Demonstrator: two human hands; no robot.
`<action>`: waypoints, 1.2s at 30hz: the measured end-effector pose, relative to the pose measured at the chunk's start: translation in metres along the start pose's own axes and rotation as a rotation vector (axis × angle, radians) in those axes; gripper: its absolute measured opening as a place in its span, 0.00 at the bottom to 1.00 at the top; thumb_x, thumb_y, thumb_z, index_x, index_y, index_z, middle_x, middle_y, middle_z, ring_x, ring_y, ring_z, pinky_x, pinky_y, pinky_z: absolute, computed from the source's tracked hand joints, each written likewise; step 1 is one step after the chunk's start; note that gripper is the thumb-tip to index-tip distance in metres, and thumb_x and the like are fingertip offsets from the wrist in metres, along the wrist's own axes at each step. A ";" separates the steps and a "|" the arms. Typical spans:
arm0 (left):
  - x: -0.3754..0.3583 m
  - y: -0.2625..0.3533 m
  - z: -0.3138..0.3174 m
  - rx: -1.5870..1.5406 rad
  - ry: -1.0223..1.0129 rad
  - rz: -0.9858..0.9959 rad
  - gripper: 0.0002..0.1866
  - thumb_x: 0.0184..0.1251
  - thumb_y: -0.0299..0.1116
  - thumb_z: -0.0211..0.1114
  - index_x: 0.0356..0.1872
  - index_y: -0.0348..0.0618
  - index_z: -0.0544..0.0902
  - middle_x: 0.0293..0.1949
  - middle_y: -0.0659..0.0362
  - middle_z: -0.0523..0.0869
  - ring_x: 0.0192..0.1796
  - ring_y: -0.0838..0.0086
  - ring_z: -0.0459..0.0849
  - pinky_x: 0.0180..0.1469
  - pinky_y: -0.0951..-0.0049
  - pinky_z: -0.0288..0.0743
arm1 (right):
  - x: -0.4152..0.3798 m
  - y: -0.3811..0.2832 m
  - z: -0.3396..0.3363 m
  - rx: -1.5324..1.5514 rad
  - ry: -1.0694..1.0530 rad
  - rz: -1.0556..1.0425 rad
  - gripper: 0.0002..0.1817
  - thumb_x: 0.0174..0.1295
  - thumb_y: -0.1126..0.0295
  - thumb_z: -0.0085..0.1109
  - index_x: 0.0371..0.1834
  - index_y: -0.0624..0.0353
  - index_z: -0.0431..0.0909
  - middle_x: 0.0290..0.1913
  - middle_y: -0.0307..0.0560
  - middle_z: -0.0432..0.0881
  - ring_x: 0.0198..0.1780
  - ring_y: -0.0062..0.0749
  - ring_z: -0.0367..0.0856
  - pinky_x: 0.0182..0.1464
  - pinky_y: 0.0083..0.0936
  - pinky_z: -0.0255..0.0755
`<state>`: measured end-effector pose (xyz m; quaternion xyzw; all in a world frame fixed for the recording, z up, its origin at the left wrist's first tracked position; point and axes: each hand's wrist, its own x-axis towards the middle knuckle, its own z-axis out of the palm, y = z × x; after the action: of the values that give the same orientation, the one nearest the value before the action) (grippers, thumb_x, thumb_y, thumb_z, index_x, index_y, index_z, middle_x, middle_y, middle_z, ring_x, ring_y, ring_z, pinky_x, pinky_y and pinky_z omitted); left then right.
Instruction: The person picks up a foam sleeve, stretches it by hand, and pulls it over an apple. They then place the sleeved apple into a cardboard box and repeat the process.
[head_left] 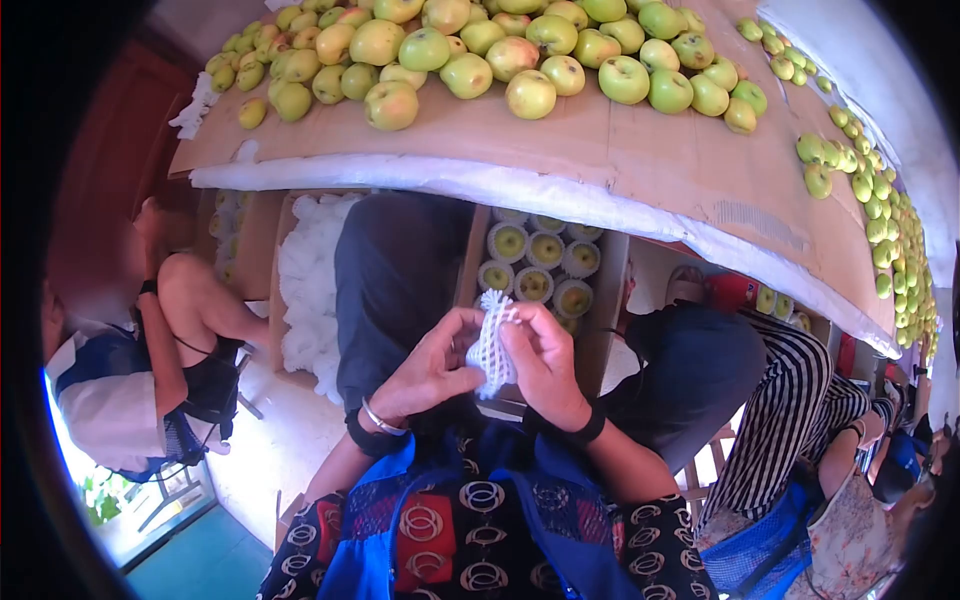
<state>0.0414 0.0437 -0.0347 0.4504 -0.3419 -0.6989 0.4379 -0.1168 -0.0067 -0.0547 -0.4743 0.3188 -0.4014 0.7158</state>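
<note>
Foam net sleeve (492, 345), white, was held between both hands at chest level, its long axis running roughly upright with a slight lean, the open frilled end up near the fingertips. I noted the left hand (430, 368) curled on the sleeve's left side, thumb and fingers pinching the mesh; a thin bangle (381, 420) sat at that wrist. The right hand (545, 365) cupped the right side, fingers bent around the mesh, dark wristband (585, 430) below. Both hands touched the sleeve, neither clearly nearer; it lay directly between them. I could not tell whether an apple sat inside.

Just beyond the hands, a cardboard box (600, 320) held sleeved apples (540, 262) in rows. To its left, a box of loose white foam nets (305, 290). Above, a cardboard-covered table (600, 150) carried a heap of bare green-yellow apples (520, 50). Other people sat at either side: one in a dark top at left, one in striped clothing (790, 410) at right.
</note>
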 end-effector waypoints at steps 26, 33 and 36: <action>0.040 -0.027 -0.019 0.560 -0.344 -0.178 0.20 0.59 0.27 0.57 0.54 0.38 0.70 0.49 0.55 0.77 0.52 0.73 0.74 0.54 0.70 0.68 | 0.021 0.000 -0.036 -0.920 -0.077 -0.420 0.17 0.49 0.70 0.66 0.42 0.60 0.75 0.25 0.44 0.77 0.25 0.35 0.79 0.26 0.27 0.72; 0.035 -0.019 -0.009 0.050 -0.266 -0.349 0.30 0.56 0.20 0.49 0.64 0.34 0.60 0.57 0.52 0.72 0.60 0.69 0.70 0.62 0.68 0.63 | 0.034 -0.011 -0.049 -0.712 0.111 -0.045 0.18 0.54 0.74 0.62 0.49 0.60 0.73 0.29 0.44 0.79 0.26 0.27 0.78 0.29 0.21 0.73; 0.032 -0.031 -0.023 -0.284 -0.130 -0.377 0.27 0.59 0.21 0.49 0.63 0.38 0.62 0.57 0.48 0.74 0.56 0.65 0.76 0.56 0.67 0.72 | 0.043 0.003 -0.063 -0.596 0.277 -0.203 0.20 0.55 0.77 0.60 0.52 0.62 0.71 0.36 0.46 0.78 0.35 0.26 0.78 0.35 0.21 0.73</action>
<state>0.0469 0.0240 -0.0802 0.3941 -0.1776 -0.8369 0.3358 -0.1483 -0.0701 -0.0828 -0.6327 0.4674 -0.4203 0.4523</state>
